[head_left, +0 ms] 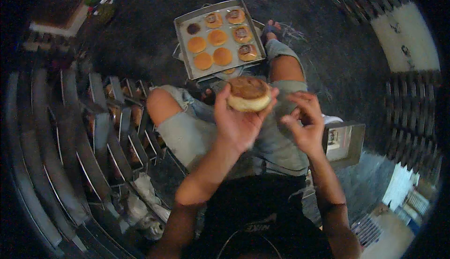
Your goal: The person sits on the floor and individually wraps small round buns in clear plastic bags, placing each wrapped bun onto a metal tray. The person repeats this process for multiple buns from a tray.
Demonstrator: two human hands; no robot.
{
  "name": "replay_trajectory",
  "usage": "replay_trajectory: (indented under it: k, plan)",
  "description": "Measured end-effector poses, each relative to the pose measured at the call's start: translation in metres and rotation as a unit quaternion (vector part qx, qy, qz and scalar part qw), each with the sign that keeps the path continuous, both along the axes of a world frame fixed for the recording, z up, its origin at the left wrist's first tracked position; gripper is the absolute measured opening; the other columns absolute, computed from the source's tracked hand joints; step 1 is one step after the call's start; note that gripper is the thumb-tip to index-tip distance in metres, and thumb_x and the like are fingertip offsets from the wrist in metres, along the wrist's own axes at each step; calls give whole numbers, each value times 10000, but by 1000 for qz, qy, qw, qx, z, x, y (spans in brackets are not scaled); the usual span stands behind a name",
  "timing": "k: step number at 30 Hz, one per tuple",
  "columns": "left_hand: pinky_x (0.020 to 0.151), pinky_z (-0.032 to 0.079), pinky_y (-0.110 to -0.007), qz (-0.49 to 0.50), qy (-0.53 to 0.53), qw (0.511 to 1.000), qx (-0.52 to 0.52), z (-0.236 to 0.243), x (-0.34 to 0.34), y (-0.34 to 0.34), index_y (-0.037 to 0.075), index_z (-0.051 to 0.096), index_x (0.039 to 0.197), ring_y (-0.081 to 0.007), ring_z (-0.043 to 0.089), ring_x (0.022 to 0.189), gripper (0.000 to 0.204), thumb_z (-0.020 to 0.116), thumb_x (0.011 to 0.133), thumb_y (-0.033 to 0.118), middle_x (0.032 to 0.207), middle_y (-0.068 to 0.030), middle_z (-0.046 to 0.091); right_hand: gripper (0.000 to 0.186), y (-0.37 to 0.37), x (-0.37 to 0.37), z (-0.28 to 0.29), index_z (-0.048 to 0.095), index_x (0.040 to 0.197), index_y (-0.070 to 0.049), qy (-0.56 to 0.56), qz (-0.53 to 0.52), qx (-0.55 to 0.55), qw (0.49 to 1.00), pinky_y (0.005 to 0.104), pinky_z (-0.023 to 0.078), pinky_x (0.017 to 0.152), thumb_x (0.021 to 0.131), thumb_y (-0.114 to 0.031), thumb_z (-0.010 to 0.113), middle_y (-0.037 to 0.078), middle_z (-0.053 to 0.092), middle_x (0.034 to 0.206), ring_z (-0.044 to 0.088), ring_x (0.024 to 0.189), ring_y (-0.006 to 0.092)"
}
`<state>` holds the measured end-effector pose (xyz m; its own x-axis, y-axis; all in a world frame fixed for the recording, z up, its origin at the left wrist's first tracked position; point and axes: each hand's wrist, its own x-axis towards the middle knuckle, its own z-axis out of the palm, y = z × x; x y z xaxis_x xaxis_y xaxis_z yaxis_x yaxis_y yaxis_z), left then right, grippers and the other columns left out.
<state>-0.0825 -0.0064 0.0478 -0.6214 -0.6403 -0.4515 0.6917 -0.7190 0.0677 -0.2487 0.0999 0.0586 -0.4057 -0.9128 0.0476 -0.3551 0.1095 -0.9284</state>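
My left hand (239, 123) is closed around a round bun (250, 95) with a brown top and pale sides, held up above my lap. Close by on the right is my right hand (307, 123), its thumb and forefinger brought together in a pinch. Whatever sits between those fingertips, if anything, is too small and blurred to make out. Beyond the bun, a square metal tray (187, 66) carries several golden buns (217, 37). Some buns along its right side have printed labels or clear wrapping (242, 34). A smaller dark brown round thing (193, 28) lies in its far left corner.
Stacked dark metal trays (93, 137) rise close on my left, with buns partly visible inside. A small metal box (344, 141) with printed slips stands beside my right leg. More stacked trays (408, 113) line the far right. Crumpled pale plastic (143, 202) lies at lower left.
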Motion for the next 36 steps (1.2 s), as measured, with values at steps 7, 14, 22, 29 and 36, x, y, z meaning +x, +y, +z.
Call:
replay_trajectory:
  k: [7,14,22,29,36]
  plan:
    - [977,527,-377,-236,-403,814,-345,-101,-11,33,80,628,1354,-263,671,1120,448,693,1000,346,1249,-113,690,279,34,-22,-33,680,1229,7,-98,-138,-93,981,256,574,667,952,36,664,222,693,1235,692,764,132]
    - [891,522,-354,76,-435,650,-619,-35,-79,18,25,717,1067,-246,664,982,189,767,924,137,1034,-114,705,137,19,-34,-24,692,1096,49,-79,-179,-135,971,229,518,594,999,-45,669,151,737,1041,642,648,89]
    - [772,520,-264,-12,-419,780,-464,-47,-63,10,19,673,991,-107,653,824,164,704,1010,179,894,-32,703,205,25,-47,4,683,895,-21,-162,-293,33,942,233,405,438,973,-199,749,-7,646,706,513,510,40]
    - [794,527,-274,-8,-420,796,-436,-28,-47,-15,2,675,1090,-109,669,868,189,707,1009,170,948,-48,720,179,31,-44,31,639,915,-20,-115,-286,-2,951,239,441,464,979,-159,731,16,649,795,553,541,65]
    - [1096,436,-375,-6,-336,750,-569,-46,-39,28,12,572,1354,-234,574,1262,416,713,986,145,1311,-127,631,116,57,-27,18,632,901,7,-80,-191,-119,971,237,472,515,969,-62,697,68,632,816,600,585,107]
